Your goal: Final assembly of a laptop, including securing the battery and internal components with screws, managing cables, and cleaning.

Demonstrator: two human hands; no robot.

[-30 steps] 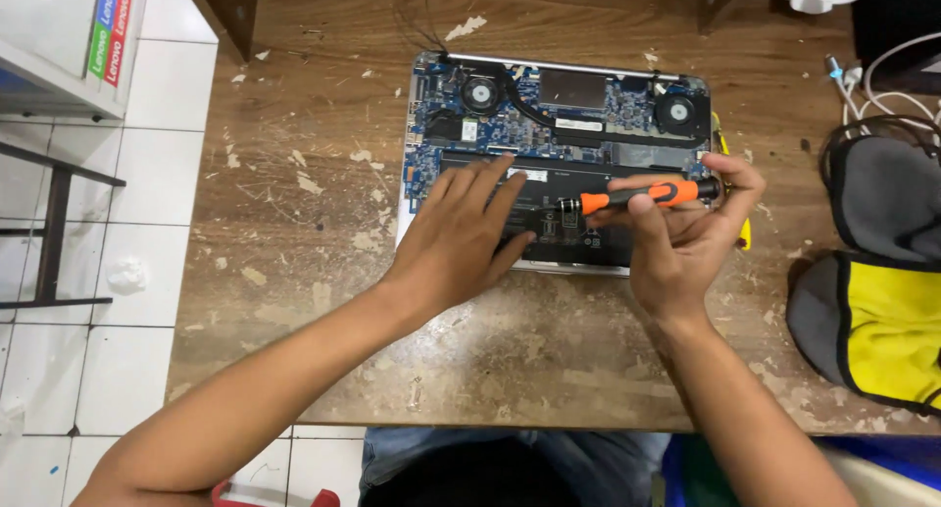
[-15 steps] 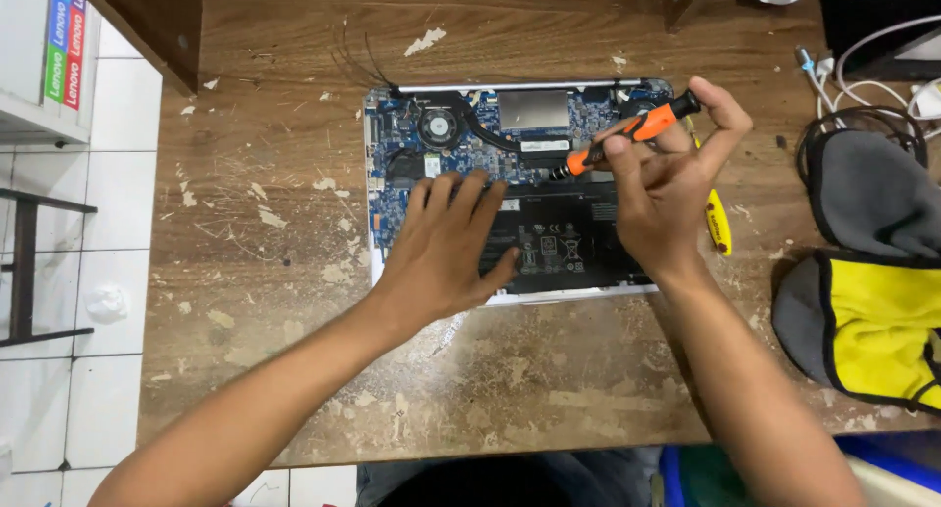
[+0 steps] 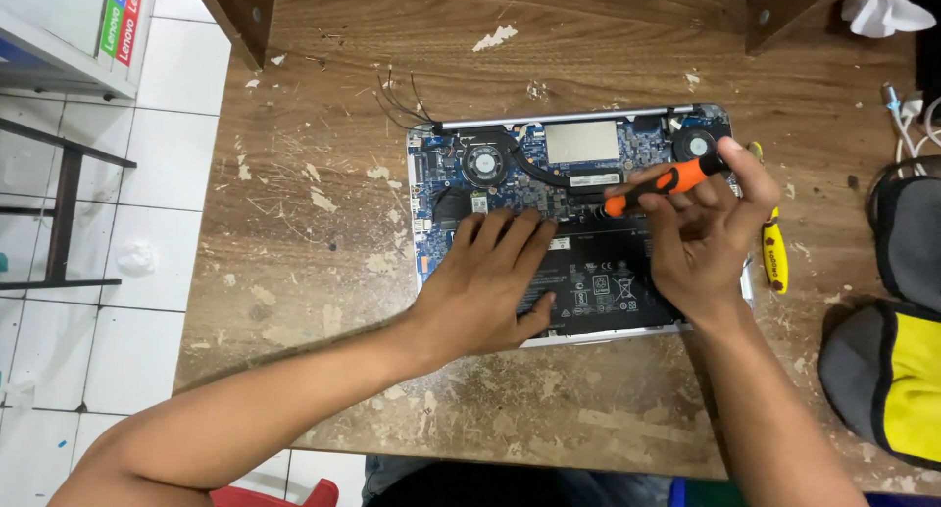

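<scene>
A: Hands first, what are they doing?

B: Right hand (image 3: 701, 242) is gripping an orange-and-black screwdriver (image 3: 659, 183), fingers curled shut around the handle, thumb on top. The tool is lying at a slant, black tip end pointing down-left onto the board near the middle of the open laptop (image 3: 573, 228)

A: Left?

B: Left hand (image 3: 490, 286) is lying flat, fingers spread and open, holding nothing. Palm is pressing on the laptop's lower left part, fingertips reaching over the edge of the black battery (image 3: 608, 291) and up to the blue board (image 3: 446, 169)

A: Laptop position?

B: It is sitting bottom-up with the cover off, in the middle of the wooden worktop (image 3: 323, 232), hinge side facing away from the person. Two round fans showing, left fan (image 3: 483, 162) and right fan (image 3: 694, 142), with a silver plate (image 3: 581, 141) between them. Thin black wires (image 3: 397, 100) are sticking out past the top-left corner

A: Anything around it?

B: A yellow tool (image 3: 774, 252) is lying on the worktop just beside the laptop's right edge, partly behind the right hand. A grey-and-yellow bag (image 3: 897, 370) is sitting at the far right, well apart from the hands. White cables (image 3: 907, 110) are showing at the upper right. The worktop is scratched, with pale paint flecks. White tiled floor (image 3: 147, 174) is showing on the left
</scene>
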